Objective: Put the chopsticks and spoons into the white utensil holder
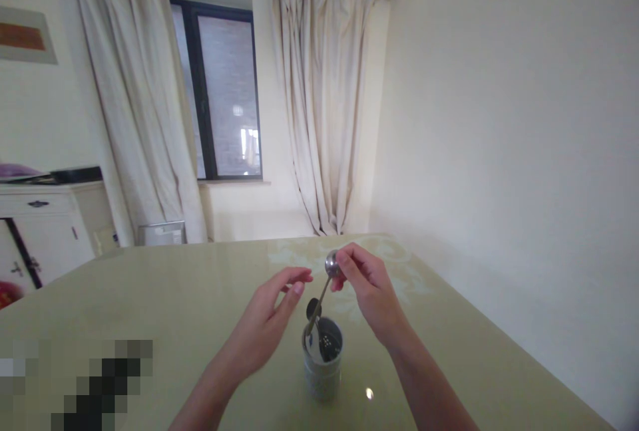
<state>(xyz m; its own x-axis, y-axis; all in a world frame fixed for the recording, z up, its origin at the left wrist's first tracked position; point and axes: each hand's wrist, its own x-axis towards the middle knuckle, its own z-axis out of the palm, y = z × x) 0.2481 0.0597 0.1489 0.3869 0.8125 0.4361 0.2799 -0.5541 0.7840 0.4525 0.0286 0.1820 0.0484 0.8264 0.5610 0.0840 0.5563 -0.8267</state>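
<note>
My right hand (363, 283) pinches a metal spoon (331, 263) by its shiny bowl, which points up. The handle slants down to the left, its lower end at the mouth of a grey-green cylindrical holder (322, 378). To the left of the spoon, my left hand (273, 308) hovers with thumb and fingers apart, holding nothing. A second, darker spoon (314, 309) leans in the holder with its bowl above the rim. Small holes show on the holder's inner wall or bottom; I cannot tell which.
The holder stands on a glossy pale green table (200, 324). A white wall (524, 151) runs along the table's right side. Behind are curtains (324, 98) and a dark-framed window (227, 92). A white cabinet (44, 231) stands at the left. A blurred dark patch covers the lower left.
</note>
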